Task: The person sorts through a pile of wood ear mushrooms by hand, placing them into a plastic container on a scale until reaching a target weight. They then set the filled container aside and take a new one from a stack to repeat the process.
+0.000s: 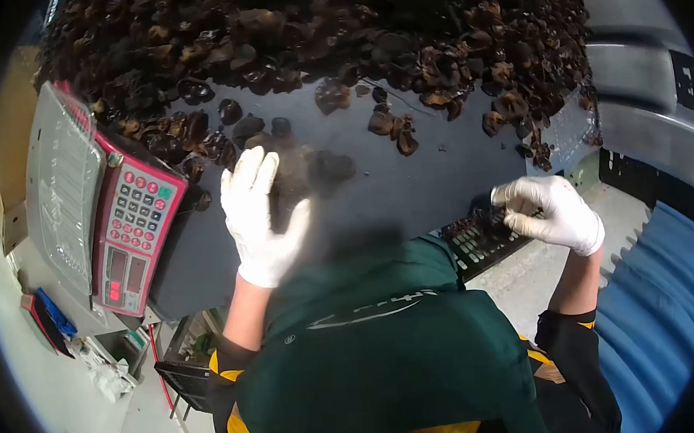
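My left hand (260, 218), in a white glove, is over the dark grey tabletop (431, 158) with its fingers stretched and the thumb apart. Beside it lie loose dark pieces that look like wood ear mushroom (248, 128); one blurred piece (332, 169) is to its right. My right hand (554, 214), gloved too, is at the table's near right edge with thumb and fingers curled around a dark wood ear mushroom piece (488, 213), partly hidden. Below it is a black slotted crate (486, 252) with small dark bits in it.
A large heap of wood ear mushrooms (310, 30) covers the far side of the table. At left stands a red scale (138, 223) with a lit display and a plastic-covered pan (64, 196). Metal housings (635, 76) and a blue corrugated sheet (650, 292) are at right.
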`<state>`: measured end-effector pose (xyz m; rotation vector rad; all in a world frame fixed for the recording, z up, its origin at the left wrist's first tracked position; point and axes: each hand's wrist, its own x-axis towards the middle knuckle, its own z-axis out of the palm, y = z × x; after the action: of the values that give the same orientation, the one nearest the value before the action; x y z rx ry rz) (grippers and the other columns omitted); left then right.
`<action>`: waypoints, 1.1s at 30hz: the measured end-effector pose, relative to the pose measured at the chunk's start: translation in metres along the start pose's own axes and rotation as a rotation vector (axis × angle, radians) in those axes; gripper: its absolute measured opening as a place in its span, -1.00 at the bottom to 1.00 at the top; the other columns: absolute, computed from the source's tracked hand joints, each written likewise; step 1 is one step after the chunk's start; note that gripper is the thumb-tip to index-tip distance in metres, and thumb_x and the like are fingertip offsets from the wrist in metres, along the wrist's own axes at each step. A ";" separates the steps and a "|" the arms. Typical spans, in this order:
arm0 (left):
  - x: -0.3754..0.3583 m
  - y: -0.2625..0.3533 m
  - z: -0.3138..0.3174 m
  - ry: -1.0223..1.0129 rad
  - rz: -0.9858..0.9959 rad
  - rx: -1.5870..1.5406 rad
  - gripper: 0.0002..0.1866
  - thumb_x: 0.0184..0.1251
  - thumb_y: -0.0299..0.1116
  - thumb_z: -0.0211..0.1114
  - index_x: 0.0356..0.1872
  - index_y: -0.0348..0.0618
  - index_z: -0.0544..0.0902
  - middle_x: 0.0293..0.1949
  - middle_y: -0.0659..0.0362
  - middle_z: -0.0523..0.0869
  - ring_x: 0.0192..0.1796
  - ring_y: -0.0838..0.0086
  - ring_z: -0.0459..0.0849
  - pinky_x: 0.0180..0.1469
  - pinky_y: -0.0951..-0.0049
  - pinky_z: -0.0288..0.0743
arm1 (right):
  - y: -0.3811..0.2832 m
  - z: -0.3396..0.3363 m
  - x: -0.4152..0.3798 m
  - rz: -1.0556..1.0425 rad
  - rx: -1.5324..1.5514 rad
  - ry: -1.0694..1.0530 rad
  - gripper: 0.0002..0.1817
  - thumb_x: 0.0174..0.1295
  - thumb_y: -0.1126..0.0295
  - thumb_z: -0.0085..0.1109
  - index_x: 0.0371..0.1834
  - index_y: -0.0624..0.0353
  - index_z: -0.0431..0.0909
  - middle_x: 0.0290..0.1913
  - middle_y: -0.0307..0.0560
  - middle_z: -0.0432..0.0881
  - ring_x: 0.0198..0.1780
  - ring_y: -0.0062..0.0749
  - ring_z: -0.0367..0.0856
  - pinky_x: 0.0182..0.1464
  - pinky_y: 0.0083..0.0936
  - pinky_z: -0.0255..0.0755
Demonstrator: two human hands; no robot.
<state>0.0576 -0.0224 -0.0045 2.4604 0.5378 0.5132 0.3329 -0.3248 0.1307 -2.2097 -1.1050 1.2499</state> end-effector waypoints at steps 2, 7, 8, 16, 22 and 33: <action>0.000 -0.001 -0.001 -0.033 -0.009 -0.003 -0.24 0.15 -0.34 0.49 0.47 -0.13 0.53 0.49 -0.06 0.53 0.55 0.03 0.45 0.65 -0.10 0.09 | -0.005 0.005 0.005 -0.039 -0.225 0.227 -0.64 0.28 0.35 0.42 0.13 0.17 0.72 -0.22 -0.08 0.76 -0.31 -0.34 0.69 -0.14 -0.47 0.60; -0.001 0.001 0.000 -0.025 -0.020 0.024 -0.24 0.15 -0.36 0.48 0.47 -0.11 0.54 0.49 -0.05 0.53 0.55 0.03 0.45 0.66 -0.11 0.08 | -0.040 0.064 0.089 -0.100 0.060 0.600 -0.58 0.31 0.43 0.35 0.25 0.17 0.66 -0.09 0.01 0.74 -0.25 -0.26 0.71 -0.06 -0.44 0.63; -0.002 0.001 0.000 -0.020 -0.022 0.019 -0.25 0.15 -0.35 0.48 0.47 -0.10 0.53 0.49 -0.06 0.53 0.55 0.02 0.45 0.66 -0.11 0.08 | -0.043 0.080 0.107 -0.199 -0.041 0.696 -0.56 0.32 0.43 0.34 0.28 0.16 0.64 -0.05 0.02 0.74 -0.24 -0.29 0.72 -0.05 -0.43 0.63; -0.004 -0.004 0.000 0.018 -0.004 -0.057 -0.23 0.13 -0.38 0.48 0.46 -0.23 0.52 0.42 -0.14 0.59 0.50 -0.06 0.52 0.61 -0.16 0.13 | -0.043 0.075 0.117 -0.358 0.063 0.694 -0.67 0.28 0.50 0.36 0.13 0.13 0.74 -0.08 0.01 0.79 -0.24 -0.17 0.77 -0.08 -0.40 0.66; -0.002 -0.004 0.000 0.013 0.020 -0.014 -0.24 0.12 -0.39 0.47 0.45 -0.21 0.53 0.41 -0.13 0.60 0.49 -0.07 0.53 0.61 -0.14 0.14 | -0.013 0.057 0.153 -0.103 -0.396 0.941 -0.68 0.34 0.33 0.39 0.14 0.06 0.72 -0.12 -0.10 0.83 -0.24 -0.26 0.82 -0.16 -0.45 0.66; -0.001 -0.003 -0.001 -0.003 -0.014 -0.045 -0.34 0.29 -0.29 0.38 0.45 -0.18 0.56 0.46 -0.09 0.57 0.55 -0.01 0.47 0.66 -0.14 0.07 | -0.022 -0.025 0.000 0.257 -0.172 0.140 -0.60 0.25 0.33 0.46 0.15 0.21 0.74 -0.35 -0.08 0.77 -0.44 -0.56 0.67 -0.25 -0.54 0.56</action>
<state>0.0562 -0.0203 -0.0057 2.4133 0.5358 0.5100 0.3443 -0.3092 0.1580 -2.5925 -0.9272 1.1111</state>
